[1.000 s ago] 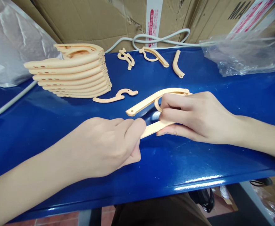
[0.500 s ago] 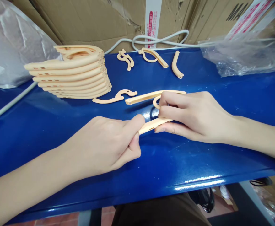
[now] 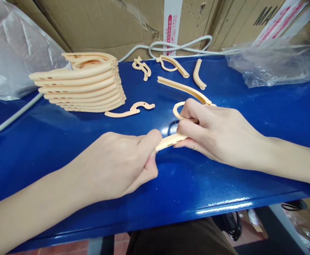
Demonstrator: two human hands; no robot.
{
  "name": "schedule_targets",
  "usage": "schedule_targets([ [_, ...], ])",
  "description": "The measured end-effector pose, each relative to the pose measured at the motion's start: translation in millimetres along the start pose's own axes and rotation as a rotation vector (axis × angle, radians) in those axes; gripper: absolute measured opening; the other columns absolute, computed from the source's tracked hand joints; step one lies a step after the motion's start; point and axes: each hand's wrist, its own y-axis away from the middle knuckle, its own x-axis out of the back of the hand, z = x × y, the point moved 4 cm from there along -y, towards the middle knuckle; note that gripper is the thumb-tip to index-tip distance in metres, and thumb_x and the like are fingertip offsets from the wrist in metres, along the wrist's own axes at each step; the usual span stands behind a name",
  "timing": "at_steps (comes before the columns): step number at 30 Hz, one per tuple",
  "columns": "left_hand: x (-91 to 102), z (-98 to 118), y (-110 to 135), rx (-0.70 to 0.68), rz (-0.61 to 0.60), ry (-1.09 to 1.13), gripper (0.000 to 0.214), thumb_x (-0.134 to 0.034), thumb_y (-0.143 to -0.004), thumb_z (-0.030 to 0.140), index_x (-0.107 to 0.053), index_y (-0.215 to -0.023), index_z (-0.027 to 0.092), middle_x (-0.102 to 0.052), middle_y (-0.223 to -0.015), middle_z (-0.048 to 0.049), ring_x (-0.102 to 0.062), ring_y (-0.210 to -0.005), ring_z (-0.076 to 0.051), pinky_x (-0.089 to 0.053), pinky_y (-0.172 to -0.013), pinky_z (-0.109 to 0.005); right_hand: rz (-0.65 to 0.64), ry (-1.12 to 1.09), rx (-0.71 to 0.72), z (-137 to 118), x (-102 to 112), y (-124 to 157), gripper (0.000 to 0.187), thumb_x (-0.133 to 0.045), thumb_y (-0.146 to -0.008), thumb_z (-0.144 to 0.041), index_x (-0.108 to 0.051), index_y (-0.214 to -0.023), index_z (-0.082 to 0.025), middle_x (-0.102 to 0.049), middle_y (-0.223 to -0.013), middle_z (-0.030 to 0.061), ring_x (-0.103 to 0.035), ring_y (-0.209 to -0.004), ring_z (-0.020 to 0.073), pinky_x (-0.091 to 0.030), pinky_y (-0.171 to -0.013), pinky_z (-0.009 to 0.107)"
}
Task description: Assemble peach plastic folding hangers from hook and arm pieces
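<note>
A peach plastic folding hanger (image 3: 183,88) lies partly opened on the blue table (image 3: 64,148). My left hand (image 3: 120,163) pinches the tip of its near arm between thumb and forefinger. My right hand (image 3: 213,131) is closed over the hanger's hinge and hook loop. The far arm sticks out away from me, up and to the left of my right hand. A stack of finished hangers (image 3: 83,83) stands at the back left.
A loose hook piece (image 3: 130,109) lies in front of the stack. More loose hanger parts (image 3: 171,65) sit by the back edge near a white cable (image 3: 178,46). Cardboard boxes (image 3: 104,21) line the back; plastic bags (image 3: 274,63) lie at both sides.
The hanger's far arm has swung away from me, from lying nearly level beside my right hand to pointing up and left. Both hands kept their grip and barely shifted.
</note>
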Motion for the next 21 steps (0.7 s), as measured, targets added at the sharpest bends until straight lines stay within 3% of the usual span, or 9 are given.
schedule_targets([
  [8,6.6,2.7,-3.5,0.146,-0.136,0.317,0.026,-0.028,-0.099,0.019,-0.048,-0.084,0.02,-0.044,-0.057,0.0082,-0.039,-0.043,-0.01,-0.029,-0.046,-0.024,0.033,0.082,-0.003,-3.6,1.6,-3.5,0.045,-0.029,-0.108,-0.039,-0.063,-0.087,-0.018,-0.067,-0.101,0.0102,-0.049,-0.065,0.015,-0.038,-0.059,0.033],
  [21,2.6,-3.9,-3.0,0.165,-0.285,0.385,0.018,-0.031,-0.095,0.022,-0.036,-0.078,0.024,-0.042,-0.047,0.0096,-0.034,-0.033,-0.009,-0.016,-0.039,-0.027,0.067,0.235,0.102,-3.2,3.8,-6.7,0.051,-0.023,-0.109,-0.037,-0.064,-0.084,-0.019,-0.069,-0.094,0.0076,-0.048,-0.063,0.0138,-0.037,-0.056,0.032],
])
